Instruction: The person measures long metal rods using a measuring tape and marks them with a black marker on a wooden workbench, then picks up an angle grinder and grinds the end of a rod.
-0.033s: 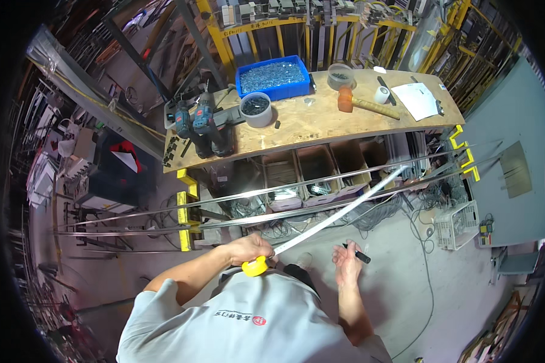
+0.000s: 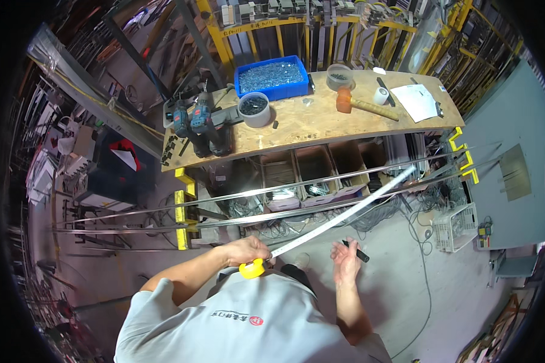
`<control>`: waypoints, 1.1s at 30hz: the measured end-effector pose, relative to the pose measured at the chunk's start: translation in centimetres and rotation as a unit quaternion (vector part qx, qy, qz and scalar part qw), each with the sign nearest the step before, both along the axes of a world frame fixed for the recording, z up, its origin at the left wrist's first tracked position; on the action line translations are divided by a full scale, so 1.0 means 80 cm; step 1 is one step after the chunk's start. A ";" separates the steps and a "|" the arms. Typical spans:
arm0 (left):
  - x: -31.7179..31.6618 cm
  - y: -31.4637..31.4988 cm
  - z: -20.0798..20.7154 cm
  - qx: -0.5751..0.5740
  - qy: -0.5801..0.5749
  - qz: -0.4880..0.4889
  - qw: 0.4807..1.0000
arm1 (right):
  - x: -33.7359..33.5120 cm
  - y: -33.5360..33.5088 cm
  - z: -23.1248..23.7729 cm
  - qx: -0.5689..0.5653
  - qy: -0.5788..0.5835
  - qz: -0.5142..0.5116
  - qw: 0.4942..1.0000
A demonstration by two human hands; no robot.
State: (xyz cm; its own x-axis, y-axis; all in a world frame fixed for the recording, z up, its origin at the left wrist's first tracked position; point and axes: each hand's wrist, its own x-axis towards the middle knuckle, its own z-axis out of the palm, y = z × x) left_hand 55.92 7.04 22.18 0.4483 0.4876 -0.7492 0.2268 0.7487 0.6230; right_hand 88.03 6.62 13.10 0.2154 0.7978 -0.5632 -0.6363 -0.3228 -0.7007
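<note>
My left hand (image 2: pixel 246 250) is closed around a yellow tape measure (image 2: pixel 252 268) in front of my waist. Its pale blade (image 2: pixel 339 216) slants out to the far right, bowing a little, and its tip crosses in front of the long thin metal bars (image 2: pixel 272 189). These bars rest on yellow brackets (image 2: pixel 181 216) along the workbench's near side. Palm turned up, my right hand (image 2: pixel 346 266) grips a black marker pen (image 2: pixel 355 251) between thumb and fingers, to the right of the tape measure and apart from it.
On the wooden workbench (image 2: pixel 309 124) are a blue bin of small metal parts (image 2: pixel 271 78), cordless drills (image 2: pixel 200 118), a tub of dark screws (image 2: pixel 254 109), an orange-headed mallet (image 2: pixel 369 107) and paper (image 2: pixel 415 101). Boxes stand below. A white crate (image 2: pixel 454 228) and a cable lie on the floor.
The blade's tip has shifted slightly to the right and the blade bows a bit more. Both hands keep their grip, almost in the same places.
</note>
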 end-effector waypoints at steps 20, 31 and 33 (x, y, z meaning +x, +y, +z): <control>0.059 0.395 -0.041 0.367 0.266 0.231 0.861 | 0.031 0.169 0.121 0.012 -0.179 0.050 0.983; 0.042 0.503 -0.124 0.620 0.475 0.204 0.591 | -0.011 0.296 0.129 0.138 -0.291 0.251 0.913; 0.024 0.471 -0.126 0.544 0.513 0.256 0.612 | -0.016 0.308 0.130 0.161 -0.282 0.249 0.913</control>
